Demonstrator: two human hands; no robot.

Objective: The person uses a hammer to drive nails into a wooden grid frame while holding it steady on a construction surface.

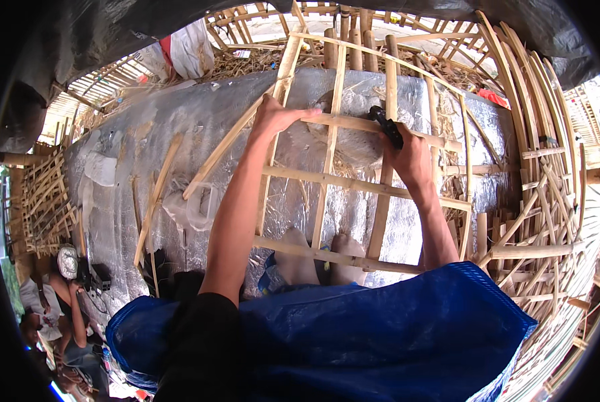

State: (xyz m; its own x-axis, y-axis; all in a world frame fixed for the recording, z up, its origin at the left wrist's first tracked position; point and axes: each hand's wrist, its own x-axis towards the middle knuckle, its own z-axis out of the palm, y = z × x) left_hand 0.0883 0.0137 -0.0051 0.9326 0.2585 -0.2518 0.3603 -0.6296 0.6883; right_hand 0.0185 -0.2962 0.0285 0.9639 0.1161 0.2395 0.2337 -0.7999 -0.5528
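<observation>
A lattice of pale split-bamboo slats stands over my lap, its strips crossing in a grid. My left hand grips its left side near the upper crosspiece, thumb stretched along that strip and the other fingers partly hidden. In my right hand is a black hand tool, pressed against the same crosspiece at a crossing of strips; its exact kind is unclear. Below the grid, two bare feet or lower legs show through the gaps. A blue sheet covers my lap.
Silvery foil sheeting lies beneath, with a loose bamboo strip on it. Bundled bamboo strips and stacked lattice pieces crowd the right. Another woven lattice stands left. A seated person is at lower left.
</observation>
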